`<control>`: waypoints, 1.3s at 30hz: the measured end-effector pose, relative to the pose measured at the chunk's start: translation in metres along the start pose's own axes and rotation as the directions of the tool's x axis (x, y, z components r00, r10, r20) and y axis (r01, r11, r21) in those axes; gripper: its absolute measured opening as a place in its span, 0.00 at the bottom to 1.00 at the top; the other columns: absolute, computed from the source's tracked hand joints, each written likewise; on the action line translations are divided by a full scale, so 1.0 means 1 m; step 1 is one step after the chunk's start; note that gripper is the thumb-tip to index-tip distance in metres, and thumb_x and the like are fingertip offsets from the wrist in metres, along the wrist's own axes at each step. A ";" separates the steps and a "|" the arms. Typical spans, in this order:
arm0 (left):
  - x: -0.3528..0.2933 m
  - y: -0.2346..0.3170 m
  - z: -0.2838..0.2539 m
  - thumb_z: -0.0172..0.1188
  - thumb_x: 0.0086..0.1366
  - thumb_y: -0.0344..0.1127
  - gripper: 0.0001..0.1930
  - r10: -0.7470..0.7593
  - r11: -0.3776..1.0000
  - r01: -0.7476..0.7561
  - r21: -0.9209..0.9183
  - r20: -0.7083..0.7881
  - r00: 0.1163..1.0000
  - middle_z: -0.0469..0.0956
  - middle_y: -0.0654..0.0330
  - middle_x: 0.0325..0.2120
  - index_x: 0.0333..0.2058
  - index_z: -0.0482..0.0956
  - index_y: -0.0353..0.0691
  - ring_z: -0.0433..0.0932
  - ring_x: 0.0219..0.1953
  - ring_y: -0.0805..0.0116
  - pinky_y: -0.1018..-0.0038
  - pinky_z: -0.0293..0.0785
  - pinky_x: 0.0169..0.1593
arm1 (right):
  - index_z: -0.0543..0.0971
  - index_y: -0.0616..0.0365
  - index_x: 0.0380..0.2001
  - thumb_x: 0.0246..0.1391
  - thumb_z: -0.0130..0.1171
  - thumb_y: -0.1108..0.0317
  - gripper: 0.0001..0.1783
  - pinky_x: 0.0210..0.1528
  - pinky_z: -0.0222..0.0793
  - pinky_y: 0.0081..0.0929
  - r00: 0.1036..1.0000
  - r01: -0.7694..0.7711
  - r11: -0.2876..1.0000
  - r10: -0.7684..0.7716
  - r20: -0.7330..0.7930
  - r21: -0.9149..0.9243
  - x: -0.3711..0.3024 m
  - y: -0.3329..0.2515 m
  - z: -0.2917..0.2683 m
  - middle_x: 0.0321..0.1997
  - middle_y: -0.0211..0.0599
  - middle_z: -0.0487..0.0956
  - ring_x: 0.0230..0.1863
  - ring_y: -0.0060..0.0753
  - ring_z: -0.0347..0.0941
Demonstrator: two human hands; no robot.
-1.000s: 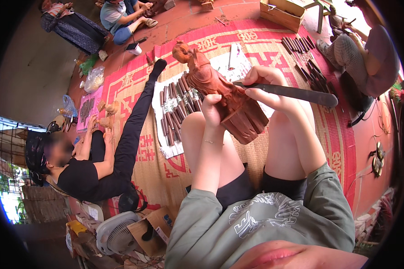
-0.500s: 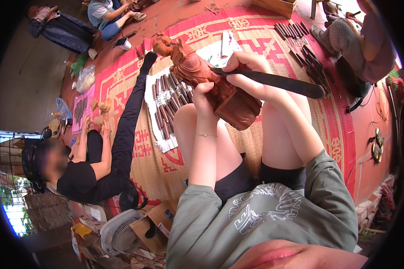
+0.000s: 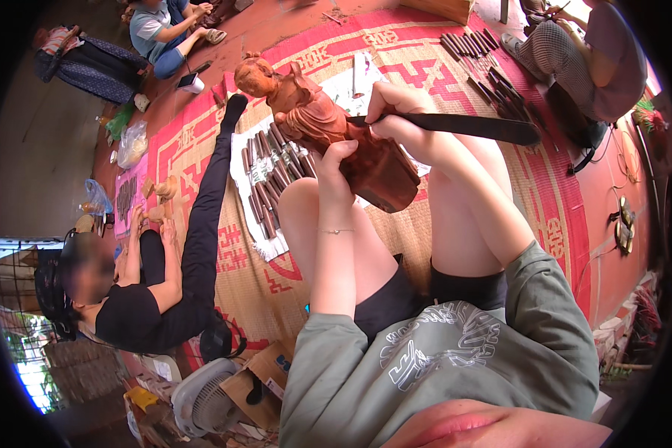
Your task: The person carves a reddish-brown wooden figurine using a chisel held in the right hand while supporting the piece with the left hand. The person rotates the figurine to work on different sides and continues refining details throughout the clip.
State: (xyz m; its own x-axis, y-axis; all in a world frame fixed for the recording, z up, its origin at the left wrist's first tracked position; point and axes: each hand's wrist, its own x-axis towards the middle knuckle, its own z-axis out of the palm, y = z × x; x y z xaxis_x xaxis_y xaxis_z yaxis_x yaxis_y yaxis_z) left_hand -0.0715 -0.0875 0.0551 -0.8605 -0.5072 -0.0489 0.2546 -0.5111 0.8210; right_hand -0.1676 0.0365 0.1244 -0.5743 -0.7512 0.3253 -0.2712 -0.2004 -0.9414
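A reddish-brown carved wooden figurine (image 3: 306, 108) on a block-shaped base is held tilted above my knees. My left hand (image 3: 337, 166) is closed around its lower part, thumb on the near side and the other fingers mostly hidden behind the wood. Pinched in my right hand (image 3: 405, 118) is a long, dark carving tool (image 3: 478, 127). Its thin end meets the figurine near the middle, while the wide black end points right. The exact tip shape cannot be made out.
Rows of dark-handled carving tools (image 3: 275, 168) lie on a white cloth left of my knees. More tools (image 3: 504, 93) rest on the red-patterned mat (image 3: 545, 194). At left, a person in black (image 3: 138, 313) handles a pale wooden carving (image 3: 160, 190). Others sit farther off. A fan (image 3: 201, 396) stands lower left.
The whole view has shifted slightly, so the figurine and hands appear a little farther left. The figurine's base is turned slightly. Both grips stay the same, with the tool still against the wood.
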 end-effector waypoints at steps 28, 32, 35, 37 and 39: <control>-0.011 0.013 0.023 0.50 0.53 0.41 0.28 0.090 0.994 -0.093 -0.055 -0.058 0.994 0.73 0.52 0.45 0.53 0.65 0.33 0.74 0.48 0.58 0.63 0.69 0.55 | 0.72 0.63 0.22 0.44 0.53 0.75 0.02 0.31 0.63 0.18 0.998 -0.030 0.974 0.043 -0.053 0.223 0.000 0.022 0.002 0.23 0.31 0.72 0.27 0.17 0.67; -0.013 0.019 0.026 0.50 0.54 0.41 0.28 0.067 0.994 -0.068 -0.082 -0.011 0.998 0.73 0.52 0.45 0.52 0.66 0.33 0.75 0.48 0.58 0.63 0.69 0.56 | 0.72 0.64 0.20 0.44 0.54 0.75 0.04 0.30 0.63 0.19 0.994 0.056 0.961 -0.027 -0.110 0.270 0.002 0.017 0.007 0.20 0.30 0.72 0.26 0.19 0.68; -0.015 0.019 0.028 0.51 0.54 0.41 0.27 0.031 0.997 -0.035 -0.062 -0.071 0.997 0.74 0.52 0.45 0.52 0.66 0.33 0.75 0.48 0.59 0.63 0.69 0.56 | 0.72 0.65 0.20 0.44 0.54 0.75 0.05 0.30 0.63 0.19 0.993 0.095 0.992 -0.088 -0.085 0.084 0.002 0.015 0.012 0.20 0.30 0.72 0.26 0.19 0.68; -0.014 0.021 0.028 0.51 0.54 0.41 0.27 0.065 0.998 -0.067 -0.021 -0.081 0.995 0.74 0.52 0.45 0.52 0.67 0.33 0.74 0.49 0.59 0.64 0.69 0.56 | 0.72 0.65 0.21 0.45 0.55 0.75 0.05 0.31 0.63 0.20 0.991 0.095 0.993 -0.101 -0.086 -0.068 0.003 0.017 0.008 0.21 0.31 0.73 0.27 0.20 0.68; -0.016 0.021 0.032 0.51 0.54 0.41 0.26 0.047 0.998 -0.051 -0.024 -0.126 0.991 0.74 0.52 0.45 0.51 0.68 0.34 0.75 0.48 0.60 0.65 0.70 0.55 | 0.72 0.65 0.21 0.45 0.55 0.75 0.05 0.31 0.63 0.21 0.989 0.106 0.990 -0.115 -0.098 -0.096 0.003 0.019 0.006 0.22 0.32 0.74 0.27 0.21 0.69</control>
State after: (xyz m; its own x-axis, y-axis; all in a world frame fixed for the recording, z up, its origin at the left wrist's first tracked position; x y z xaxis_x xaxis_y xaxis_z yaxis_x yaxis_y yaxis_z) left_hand -0.0663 -0.0680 0.0908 -0.7849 -0.6143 -0.0816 0.3081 -0.5010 0.8087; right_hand -0.1701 0.0270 0.1071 -0.6119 -0.6581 0.4388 -0.4031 -0.2178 -0.8888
